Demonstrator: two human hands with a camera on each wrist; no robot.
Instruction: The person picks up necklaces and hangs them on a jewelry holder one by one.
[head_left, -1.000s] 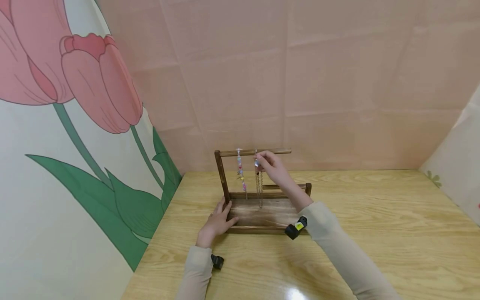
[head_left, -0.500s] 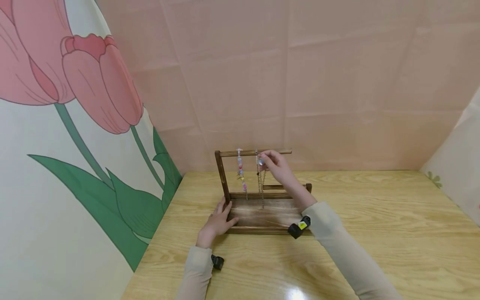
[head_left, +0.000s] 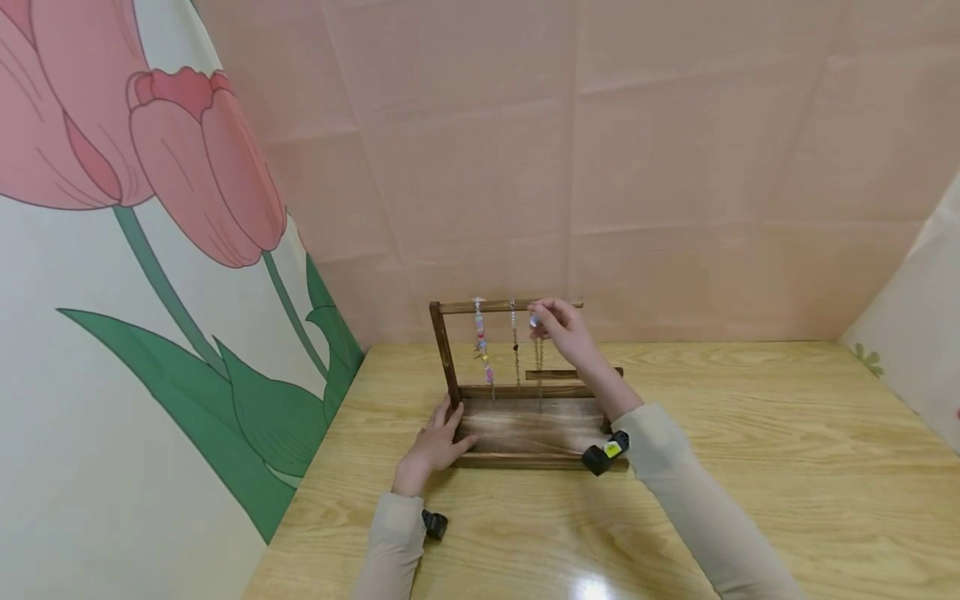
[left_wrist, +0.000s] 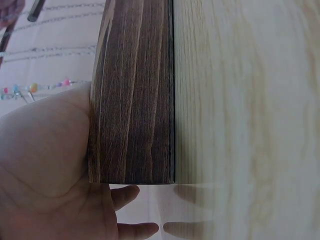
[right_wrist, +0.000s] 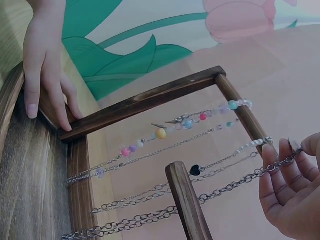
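Observation:
A dark wooden jewelry stand (head_left: 445,354) with an upper bar and a tray base stands on the table. My left hand (head_left: 431,446) rests on the tray's left end, fingers spread and fairly straight, thumb over the inside. Near the upper bar's right part, my right hand (head_left: 564,327) pinches a chain necklace (right_wrist: 240,180) by the fingertips, beside a shiny round pendant (head_left: 534,320). Its double chain hangs down toward the tray. Left of it on the bar hang a colorful beaded necklace (right_wrist: 160,133) and a thin chain with a black heart charm (right_wrist: 195,170).
A shorter, lower wooden bar (head_left: 551,375) rises at the stand's right side, with the right forearm passing over it. The light wooden table (head_left: 750,450) meets a pink cloth backdrop (head_left: 675,208); a tulip-printed cloth (head_left: 202,167) borders the left.
My right hand has moved right along the upper bar with the chain necklace, away from the black-heart chain, which now hangs apart from it. The left hand has stayed put.

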